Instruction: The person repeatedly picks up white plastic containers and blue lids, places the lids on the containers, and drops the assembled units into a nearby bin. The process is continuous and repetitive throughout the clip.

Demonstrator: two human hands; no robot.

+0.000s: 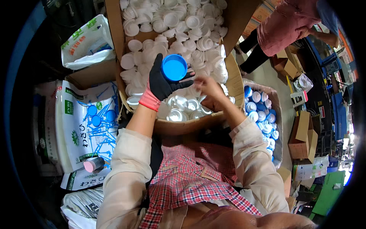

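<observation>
The blue cap (174,68) rests on the palm of the gloved left hand (163,81), above the box (202,124); it is round, so no long axis shows; its flat disc, ringed by a rim, faces up toward the viewer; that hand holds it with the thumb at the cap's 10 o'clock and the fingers spread beneath, tips showing from 3 to 5 o'clock; the bare right hand (211,89), blurred, is just beside those fingertips at 4 o'clock from the cap, fingers partly curled, and I cannot tell whether it holds anything.

Taking the cap as the dial's centre, white caps (192,22) fill the box from 9 through 12 to 3 o'clock, with shinier ones at 6; the right forearm crosses the box's rim at 4, between the cap and a lined bin (280,147) of blue-and-white caps (263,108); a white bag (87,45) stands at 9; at 8 a printed sack (74,129) bears blue sticks (100,131) and loose blue discs (96,120); a pink-topped jar (94,165) lies at 7; another person (288,28) stands at 2.
</observation>
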